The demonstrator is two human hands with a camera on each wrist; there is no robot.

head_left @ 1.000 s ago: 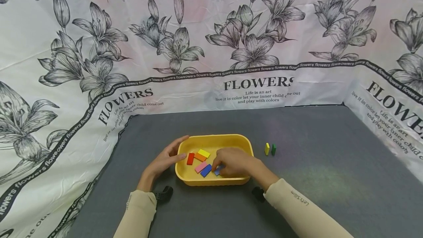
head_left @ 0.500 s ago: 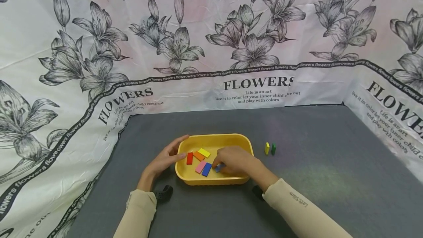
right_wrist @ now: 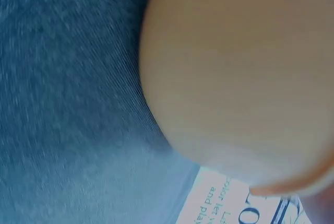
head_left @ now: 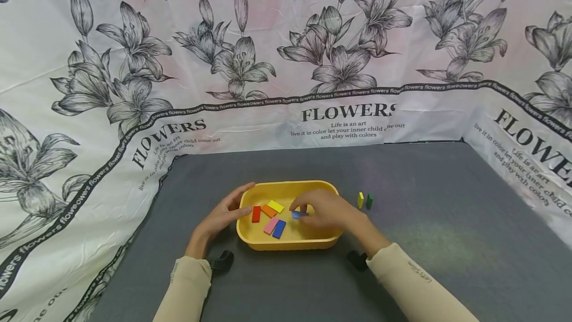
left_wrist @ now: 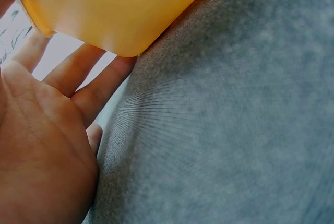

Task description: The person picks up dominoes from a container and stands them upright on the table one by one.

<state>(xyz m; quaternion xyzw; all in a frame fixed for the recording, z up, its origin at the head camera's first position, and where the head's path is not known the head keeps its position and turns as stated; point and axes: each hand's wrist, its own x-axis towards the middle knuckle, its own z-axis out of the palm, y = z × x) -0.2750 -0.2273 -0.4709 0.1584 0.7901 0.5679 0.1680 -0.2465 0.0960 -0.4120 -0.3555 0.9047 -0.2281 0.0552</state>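
In the head view, a yellow plastic bin (head_left: 292, 246) sits on the grey table. My left hand (head_left: 219, 218) holds its left end, thumb over the rim and fingers along the outside; the left wrist view shows those fingers against the bin's wall (left_wrist: 120, 10). My right hand (head_left: 328, 210) is over the bin's right half and pinches a light blue block (head_left: 297, 215) between thumb and fingers. Lying in the bin's left half are a red block (head_left: 256, 214), an orange block (head_left: 268, 211), a yellow block (head_left: 275, 206), a pink block (head_left: 270, 225) and a dark blue block (head_left: 279, 229).
Right of the bin, a yellow block (head_left: 360, 200) and a green block (head_left: 369, 201) stand upright, side by side, on the grey tabletop (head_left: 429, 202). A white cloth with printed flowers (head_left: 348, 63) hangs behind and along both sides.
My right hand has lifted and moved up and right with the light blue block. The pink and dark blue blocks turned slightly earlier on. My left hand has stayed put.
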